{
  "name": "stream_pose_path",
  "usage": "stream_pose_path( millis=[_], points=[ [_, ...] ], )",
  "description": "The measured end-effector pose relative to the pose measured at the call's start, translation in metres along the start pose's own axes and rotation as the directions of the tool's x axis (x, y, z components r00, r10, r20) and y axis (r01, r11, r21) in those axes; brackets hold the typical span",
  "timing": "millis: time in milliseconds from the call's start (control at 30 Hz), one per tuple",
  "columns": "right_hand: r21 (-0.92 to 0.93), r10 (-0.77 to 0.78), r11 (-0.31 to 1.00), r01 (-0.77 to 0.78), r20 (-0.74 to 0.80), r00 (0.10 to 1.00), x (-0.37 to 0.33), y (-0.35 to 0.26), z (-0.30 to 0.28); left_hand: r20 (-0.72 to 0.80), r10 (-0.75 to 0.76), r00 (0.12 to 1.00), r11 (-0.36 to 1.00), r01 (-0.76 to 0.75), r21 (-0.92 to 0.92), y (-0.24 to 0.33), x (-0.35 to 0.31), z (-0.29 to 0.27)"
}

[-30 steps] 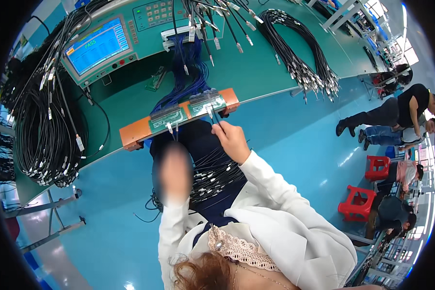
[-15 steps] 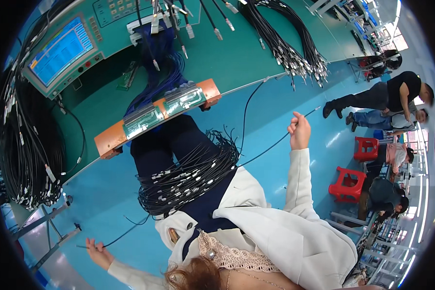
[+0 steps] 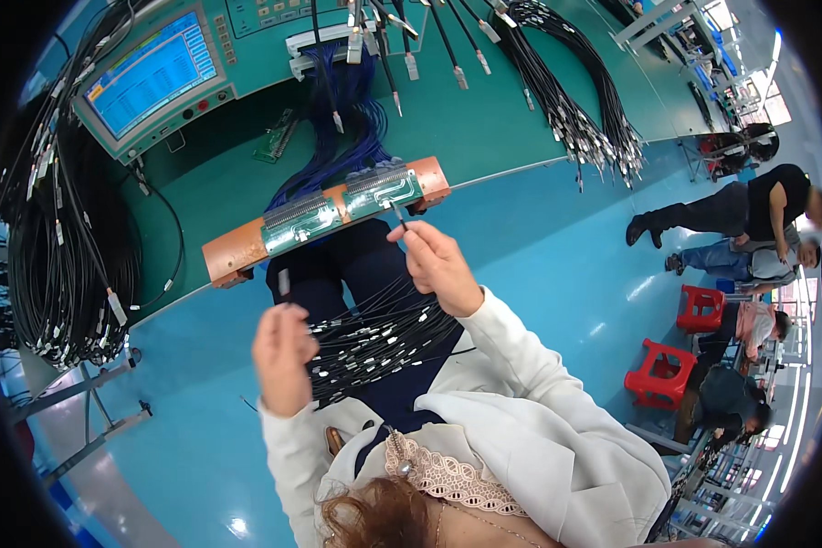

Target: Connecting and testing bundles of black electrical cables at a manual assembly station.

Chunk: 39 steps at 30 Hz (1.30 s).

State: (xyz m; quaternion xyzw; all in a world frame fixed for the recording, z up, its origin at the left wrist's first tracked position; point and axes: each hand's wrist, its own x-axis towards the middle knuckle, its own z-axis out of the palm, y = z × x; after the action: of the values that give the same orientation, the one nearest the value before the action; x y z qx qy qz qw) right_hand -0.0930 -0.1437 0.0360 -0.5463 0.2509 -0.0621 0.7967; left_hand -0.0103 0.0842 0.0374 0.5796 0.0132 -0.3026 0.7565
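Note:
My right hand [image 3: 440,267] pinches one end of a black cable [image 3: 399,216], with its metal connector right at the right green circuit board [image 3: 385,192]; whether it touches the board I cannot tell. In my left hand [image 3: 285,354], somewhat blurred, is another black cable end, its connector [image 3: 284,279] pointing up below the left circuit board [image 3: 300,230]. Both boards sit on an orange-brown fixture [image 3: 231,257] at the bench's front edge. Across my lap lies a bundle of black cables [image 3: 388,352] with white tags.
A tester with a blue screen [image 3: 151,78] stands on the green bench [image 3: 484,146]. Blue wires [image 3: 315,169] link it to the boards. Black cable bundles hang at left [image 3: 64,265] and lie at right [image 3: 571,110]. Red stools [image 3: 659,374] and several people are at far right.
Both hands have come inward and up from far out at the sides, bringing the cable ends close to the circuit boards. The view has shifted slightly.

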Motion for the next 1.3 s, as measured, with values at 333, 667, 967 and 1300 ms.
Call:
stream_pose_path(
  millis=[333,667,967,1300],
  points=[
    [0.213,0.154,0.964,-0.158,0.039,0.987,0.016,0.009,0.003,0.130,0.004,0.992,1.000,-0.007,0.020,-0.023,0.040,0.051],
    [0.482,0.198,0.837,-0.258,0.172,0.965,0.024,0.009,-0.003,0.083,0.012,0.996,1.000,-0.010,-0.019,-0.025,0.042,0.045],
    [0.508,0.145,0.838,-0.197,0.141,0.979,0.026,0.012,0.006,0.123,-0.009,0.992,0.977,0.035,-0.211,-0.031,0.047,0.042],
    [0.315,0.112,0.942,-0.113,0.022,0.993,0.029,0.012,0.012,0.189,-0.075,0.979,0.929,0.137,-0.343,-0.023,0.052,0.043]
  ],
)
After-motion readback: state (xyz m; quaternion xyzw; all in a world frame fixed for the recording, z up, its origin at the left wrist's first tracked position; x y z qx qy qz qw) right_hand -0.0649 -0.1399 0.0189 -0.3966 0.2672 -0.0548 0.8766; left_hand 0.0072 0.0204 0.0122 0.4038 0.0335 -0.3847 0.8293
